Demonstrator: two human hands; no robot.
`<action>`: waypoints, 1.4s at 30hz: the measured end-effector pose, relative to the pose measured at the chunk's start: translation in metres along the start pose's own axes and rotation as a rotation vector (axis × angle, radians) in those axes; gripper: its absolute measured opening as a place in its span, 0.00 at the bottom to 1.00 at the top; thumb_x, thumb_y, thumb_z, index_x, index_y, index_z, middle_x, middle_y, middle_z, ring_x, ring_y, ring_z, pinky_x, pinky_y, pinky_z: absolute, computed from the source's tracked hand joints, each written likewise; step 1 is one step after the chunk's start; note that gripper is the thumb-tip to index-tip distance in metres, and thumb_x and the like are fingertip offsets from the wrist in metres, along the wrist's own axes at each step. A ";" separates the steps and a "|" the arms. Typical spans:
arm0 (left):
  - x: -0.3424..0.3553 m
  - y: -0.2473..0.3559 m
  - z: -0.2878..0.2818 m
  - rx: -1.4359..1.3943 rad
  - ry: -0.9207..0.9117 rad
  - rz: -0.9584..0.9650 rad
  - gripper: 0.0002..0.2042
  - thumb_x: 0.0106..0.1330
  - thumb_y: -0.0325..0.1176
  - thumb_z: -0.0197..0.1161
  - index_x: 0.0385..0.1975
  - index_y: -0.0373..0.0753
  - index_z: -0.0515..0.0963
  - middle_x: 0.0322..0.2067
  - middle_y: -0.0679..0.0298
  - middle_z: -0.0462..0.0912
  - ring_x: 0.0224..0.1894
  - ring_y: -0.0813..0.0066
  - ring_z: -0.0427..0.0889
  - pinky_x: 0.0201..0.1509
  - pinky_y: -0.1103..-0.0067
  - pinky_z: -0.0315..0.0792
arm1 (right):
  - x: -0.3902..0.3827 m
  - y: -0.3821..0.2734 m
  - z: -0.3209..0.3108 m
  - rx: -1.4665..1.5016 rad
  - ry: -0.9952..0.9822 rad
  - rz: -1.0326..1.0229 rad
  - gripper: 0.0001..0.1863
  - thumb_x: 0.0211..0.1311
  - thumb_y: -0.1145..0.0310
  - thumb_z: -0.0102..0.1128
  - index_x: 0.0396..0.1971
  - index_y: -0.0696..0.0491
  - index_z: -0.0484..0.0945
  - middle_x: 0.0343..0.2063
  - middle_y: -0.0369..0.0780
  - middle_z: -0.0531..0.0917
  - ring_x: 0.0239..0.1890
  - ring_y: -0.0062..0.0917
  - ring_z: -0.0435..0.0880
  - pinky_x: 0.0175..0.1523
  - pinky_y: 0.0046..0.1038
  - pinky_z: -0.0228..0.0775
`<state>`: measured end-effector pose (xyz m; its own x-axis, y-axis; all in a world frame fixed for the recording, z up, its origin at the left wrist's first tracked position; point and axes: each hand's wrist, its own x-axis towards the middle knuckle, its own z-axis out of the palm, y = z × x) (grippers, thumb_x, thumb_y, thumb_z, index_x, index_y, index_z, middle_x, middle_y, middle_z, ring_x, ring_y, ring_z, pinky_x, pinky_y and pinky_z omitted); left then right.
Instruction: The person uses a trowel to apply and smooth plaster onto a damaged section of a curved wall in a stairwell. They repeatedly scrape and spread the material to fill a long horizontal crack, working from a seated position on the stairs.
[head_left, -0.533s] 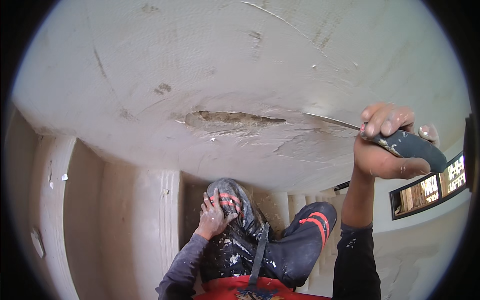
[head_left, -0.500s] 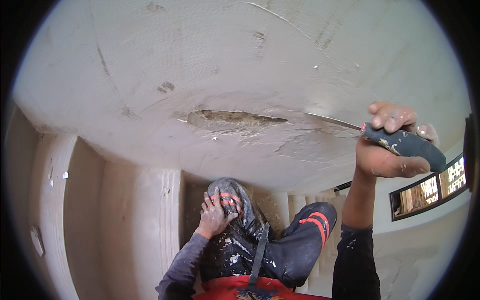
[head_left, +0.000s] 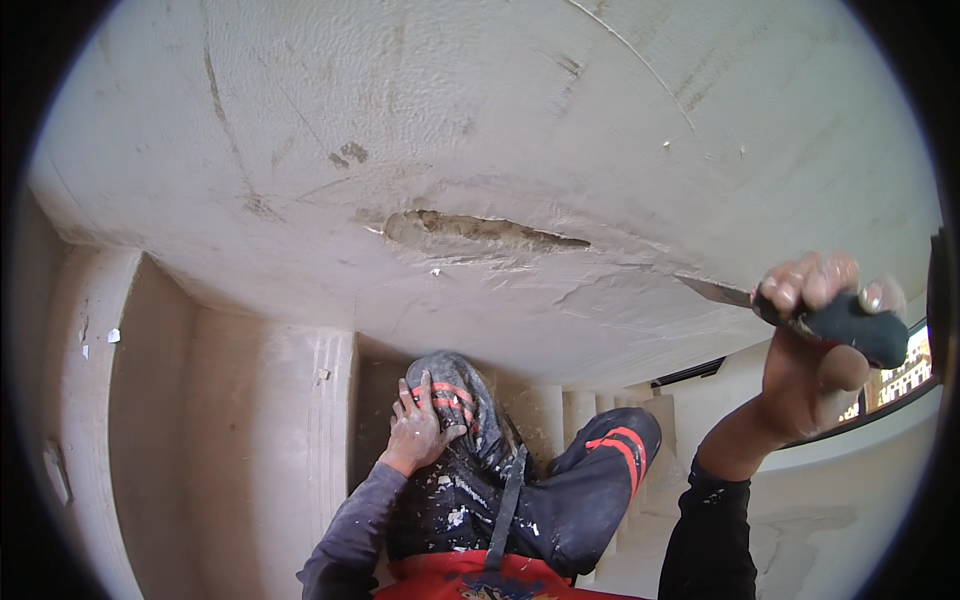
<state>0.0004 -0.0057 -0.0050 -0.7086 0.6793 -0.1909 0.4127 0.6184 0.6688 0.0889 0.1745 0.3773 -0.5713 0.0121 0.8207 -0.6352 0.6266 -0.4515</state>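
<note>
Gouge (head_left: 480, 230) sits mid-ceiling, left of my blade. Left hand (head_left: 418, 428) rests spread open on my paint-spattered knee (head_left: 455, 400); right hand (head_left: 815, 335) is clamped on the putty knife (head_left: 800, 312), tip touching plaster. I'd keep it shallow, pressing evenly.

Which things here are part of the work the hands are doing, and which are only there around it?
Part of the work:
- right hand gripping the scraper
- ceiling, where the blade touches
- gouge in the plaster

Only around:
- left hand resting on the knee
- window
- steps
- red apron
</note>
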 end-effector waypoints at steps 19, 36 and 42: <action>0.000 -0.001 -0.006 -0.006 0.009 -0.022 0.56 0.49 0.61 0.66 0.66 0.30 0.40 0.60 0.26 0.48 0.57 0.28 0.60 0.59 0.51 0.61 | -0.001 0.022 0.061 0.160 0.075 -0.098 0.15 0.63 0.73 0.42 0.15 0.48 0.64 0.11 0.31 0.67 0.11 0.13 0.65 0.18 0.19 0.62; -0.002 -0.002 -0.007 0.007 0.032 -0.014 0.56 0.49 0.60 0.66 0.66 0.30 0.40 0.60 0.25 0.48 0.58 0.27 0.60 0.60 0.53 0.62 | -0.019 0.067 0.058 0.175 0.285 0.122 0.08 0.58 0.72 0.50 0.19 0.49 0.69 0.12 0.32 0.69 0.12 0.17 0.66 0.24 0.22 0.65; -0.003 -0.004 0.000 0.047 0.057 0.013 0.55 0.49 0.62 0.65 0.67 0.31 0.42 0.60 0.27 0.49 0.56 0.31 0.64 0.56 0.54 0.66 | -0.011 0.028 0.064 0.264 0.224 -0.102 0.08 0.55 0.76 0.47 0.18 0.49 0.67 0.10 0.30 0.64 0.10 0.15 0.63 0.20 0.19 0.59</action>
<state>0.0010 -0.0098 -0.0068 -0.7339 0.6646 -0.1406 0.4472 0.6285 0.6364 0.0441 0.1426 0.3330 -0.3891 0.1486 0.9091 -0.8120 0.4107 -0.4146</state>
